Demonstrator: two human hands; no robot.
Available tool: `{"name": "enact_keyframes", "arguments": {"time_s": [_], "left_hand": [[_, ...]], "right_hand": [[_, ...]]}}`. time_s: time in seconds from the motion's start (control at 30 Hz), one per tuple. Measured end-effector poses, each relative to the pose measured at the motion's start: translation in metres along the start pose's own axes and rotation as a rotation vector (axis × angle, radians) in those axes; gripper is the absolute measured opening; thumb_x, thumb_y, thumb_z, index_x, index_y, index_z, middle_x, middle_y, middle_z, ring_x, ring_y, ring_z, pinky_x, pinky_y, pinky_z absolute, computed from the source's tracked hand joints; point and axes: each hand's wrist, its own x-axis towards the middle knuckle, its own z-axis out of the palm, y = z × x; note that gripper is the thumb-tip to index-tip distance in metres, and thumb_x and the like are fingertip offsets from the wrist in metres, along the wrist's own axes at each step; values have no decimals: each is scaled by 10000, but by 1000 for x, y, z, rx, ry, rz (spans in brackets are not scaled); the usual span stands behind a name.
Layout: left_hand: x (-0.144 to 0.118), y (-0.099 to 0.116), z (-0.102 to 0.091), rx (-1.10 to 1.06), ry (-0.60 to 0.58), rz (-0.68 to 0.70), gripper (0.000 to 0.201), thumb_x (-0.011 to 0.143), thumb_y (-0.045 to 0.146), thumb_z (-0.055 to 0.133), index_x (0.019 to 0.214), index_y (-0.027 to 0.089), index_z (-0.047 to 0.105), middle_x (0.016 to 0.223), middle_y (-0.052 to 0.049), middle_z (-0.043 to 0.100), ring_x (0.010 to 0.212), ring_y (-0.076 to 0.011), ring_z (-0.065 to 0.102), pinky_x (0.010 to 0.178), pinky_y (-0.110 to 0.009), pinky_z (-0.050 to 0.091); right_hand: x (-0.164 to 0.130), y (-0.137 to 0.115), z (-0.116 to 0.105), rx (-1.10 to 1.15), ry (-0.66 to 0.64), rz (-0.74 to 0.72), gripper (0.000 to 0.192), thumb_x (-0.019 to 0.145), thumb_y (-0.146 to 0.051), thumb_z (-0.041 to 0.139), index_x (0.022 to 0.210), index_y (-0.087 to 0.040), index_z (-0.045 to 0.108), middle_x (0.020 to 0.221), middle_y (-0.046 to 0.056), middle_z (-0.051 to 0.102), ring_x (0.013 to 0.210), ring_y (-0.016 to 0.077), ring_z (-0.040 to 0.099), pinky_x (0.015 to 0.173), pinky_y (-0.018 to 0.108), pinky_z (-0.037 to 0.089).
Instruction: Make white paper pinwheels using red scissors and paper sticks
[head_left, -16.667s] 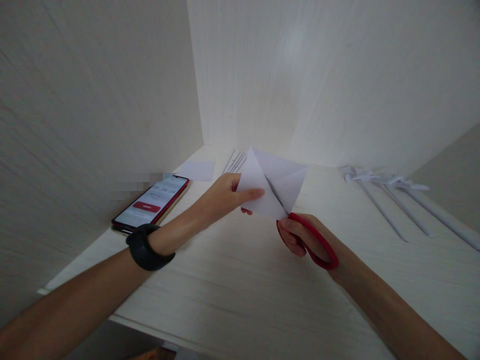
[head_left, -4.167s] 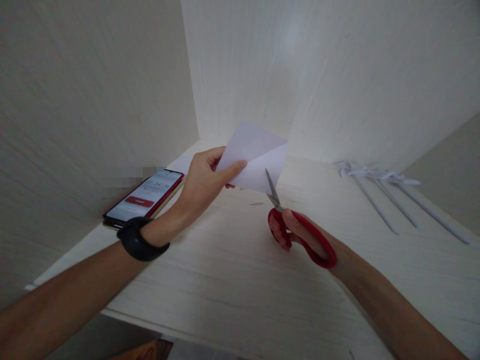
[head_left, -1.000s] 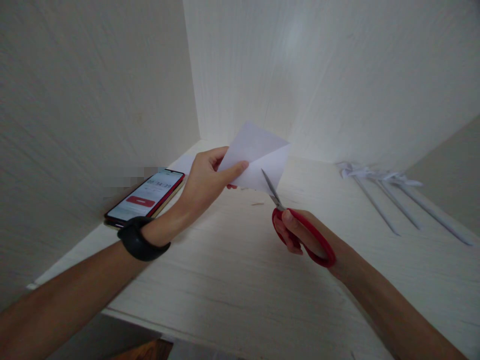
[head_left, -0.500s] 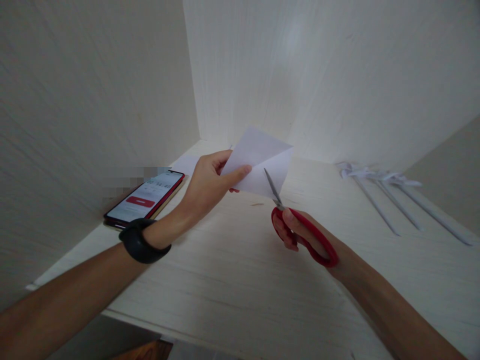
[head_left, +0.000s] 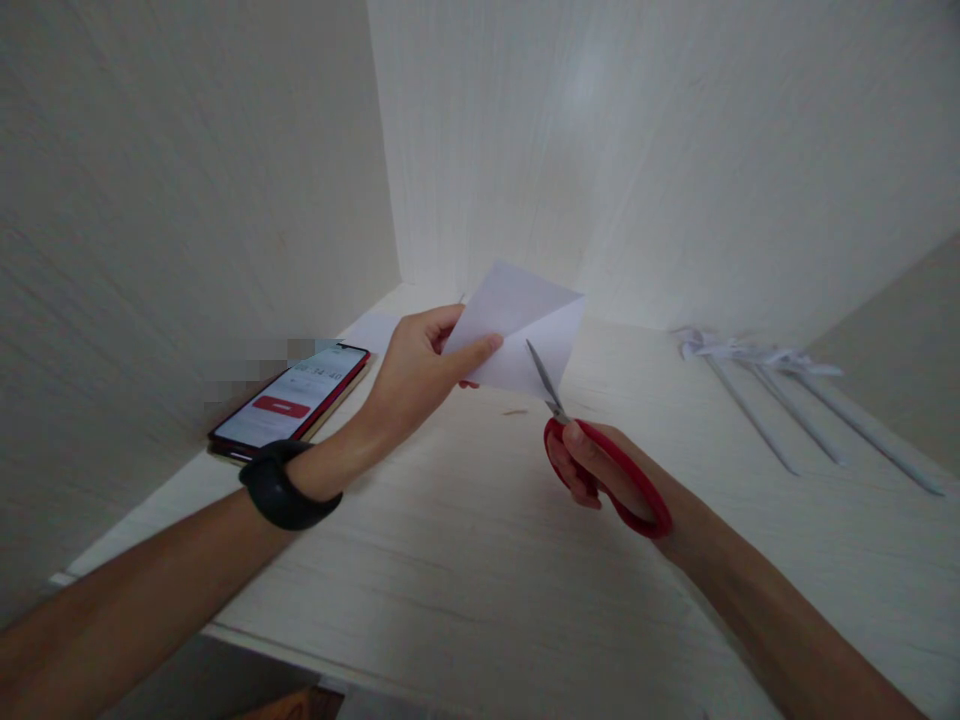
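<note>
A square sheet of white paper [head_left: 517,312] with a diagonal crease is pinched in my left hand [head_left: 424,362], the thumb on top and the other fingers mostly hidden beneath. My right hand [head_left: 589,460] is closed round the red handles of a pair of scissors [head_left: 622,480]. One slim metal blade lies over the lower right part of the paper, pointing up and left; the other blade is mostly hidden behind the sheet. A black band [head_left: 289,485] is on my left wrist.
A phone with a timer on its screen [head_left: 304,393] lies at the left wall. Several rolled white paper sticks with crumpled or folded ends [head_left: 757,415] rest at the right. Another white paper [head_left: 373,327] lies behind my left hand. The table's front edge [head_left: 300,655] runs along the bottom.
Hardly anything differs. My right hand and the scissors have tilted very slightly, with the blade still over the same part of the paper.
</note>
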Motion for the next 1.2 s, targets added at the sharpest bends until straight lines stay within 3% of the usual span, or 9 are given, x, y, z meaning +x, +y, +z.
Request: {"name": "enact_keyframes", "arguments": {"time_s": [0.4, 0.93, 1.2], "left_hand": [[0, 3, 0, 39, 5, 8, 199, 726, 336, 684, 697, 148, 624, 576, 24, 539, 502, -92, 496, 407, -178, 384], [-3, 10, 2, 55, -28, -14, 175, 729, 305, 674, 696, 141, 620, 599, 18, 552, 513, -89, 494, 408, -171, 396], [-5, 11, 2, 84, -41, -23, 192, 742, 321, 648, 782, 134, 663, 665, -5, 604, 552, -105, 527, 427, -181, 413]], "right_hand": [[5, 9, -1, 5, -7, -1, 550, 864, -717, 366, 643, -213, 383, 544, -39, 391, 478, 98, 350, 459, 244, 274], [0, -13, 3, 7, 48, 33, 588, 820, -768, 368, 608, -220, 348, 539, -33, 381, 487, 100, 334, 481, 261, 258], [0, -10, 3, 23, 42, 38, 579, 819, -762, 393, 618, -221, 345, 549, -34, 367, 503, 105, 321, 484, 262, 250]]}}
